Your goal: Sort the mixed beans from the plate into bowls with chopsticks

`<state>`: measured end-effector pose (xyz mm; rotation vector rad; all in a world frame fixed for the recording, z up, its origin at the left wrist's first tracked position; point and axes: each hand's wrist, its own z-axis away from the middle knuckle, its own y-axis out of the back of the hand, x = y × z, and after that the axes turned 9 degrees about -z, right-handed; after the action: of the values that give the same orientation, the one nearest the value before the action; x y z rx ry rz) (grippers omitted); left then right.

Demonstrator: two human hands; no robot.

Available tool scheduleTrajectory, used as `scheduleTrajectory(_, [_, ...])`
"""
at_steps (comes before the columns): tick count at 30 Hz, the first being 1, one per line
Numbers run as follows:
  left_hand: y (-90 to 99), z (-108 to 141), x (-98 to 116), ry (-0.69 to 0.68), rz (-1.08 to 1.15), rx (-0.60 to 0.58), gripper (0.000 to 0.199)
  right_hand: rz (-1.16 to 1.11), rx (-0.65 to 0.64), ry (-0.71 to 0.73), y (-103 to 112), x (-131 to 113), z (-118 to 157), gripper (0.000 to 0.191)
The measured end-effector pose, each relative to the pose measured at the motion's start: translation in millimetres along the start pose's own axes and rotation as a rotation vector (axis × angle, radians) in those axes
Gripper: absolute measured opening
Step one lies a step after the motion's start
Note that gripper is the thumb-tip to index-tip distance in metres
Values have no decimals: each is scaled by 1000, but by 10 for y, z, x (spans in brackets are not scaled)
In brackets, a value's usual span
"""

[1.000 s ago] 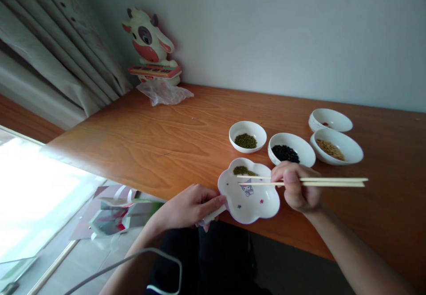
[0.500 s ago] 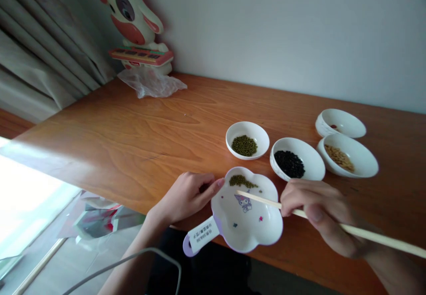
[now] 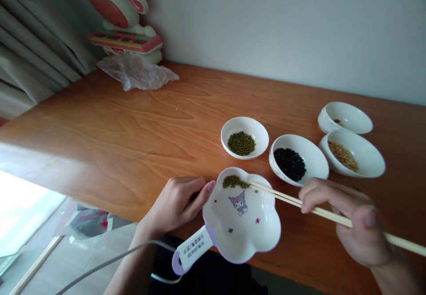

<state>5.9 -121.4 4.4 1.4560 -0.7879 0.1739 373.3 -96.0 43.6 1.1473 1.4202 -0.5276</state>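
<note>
My right hand (image 3: 346, 217) grips a pair of wooden chopsticks (image 3: 282, 196). Their tips reach inside a white flower-shaped bowl (image 3: 229, 235) with a purple rim and a handle, right beside a small heap of mung beans (image 3: 234, 182). On the bowl's left side, my left hand (image 3: 178, 204) is closed, its thumb on the rim and its other fingers curled and partly hidden. A white bowl (image 3: 260, 136) holding more mung beans stands just behind. To its right is another bowl (image 3: 316, 162) with black seeds or beans.
Farther right, one bowl (image 3: 371, 155) contains tan grains, and behind it a bowl (image 3: 357, 117) has a few reddish-brown pieces. A clear plastic bag (image 3: 140, 74) lies by a cow-shaped toy keyboard (image 3: 124, 40) at the back left. A grey cable (image 3: 113, 259) crosses my left forearm.
The chopstick tips have moved from the bowl's printed figure to the right end of the bean heap. My right hand has shifted right along the sticks. The view has moved slightly.
</note>
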Motion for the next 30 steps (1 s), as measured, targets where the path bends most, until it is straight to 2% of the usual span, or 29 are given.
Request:
scheduleTrajectory(10, [7, 19, -11, 3, -36, 1, 42, 34, 8, -34, 3, -32, -38, 87])
scheduleTrajectory(14, [4, 6, -6, -1, -48, 14, 42, 47, -47, -7, 5, -17, -42, 89])
scheduleTrajectory(19, [0, 8, -12, -1, -44, 5, 43, 24, 37, -47, -87, -33, -49, 85])
scheduleTrajectory(30, [-15, 0, -26, -6, -42, 9, 44, -27, 48, -42, -101, 55, -10, 79])
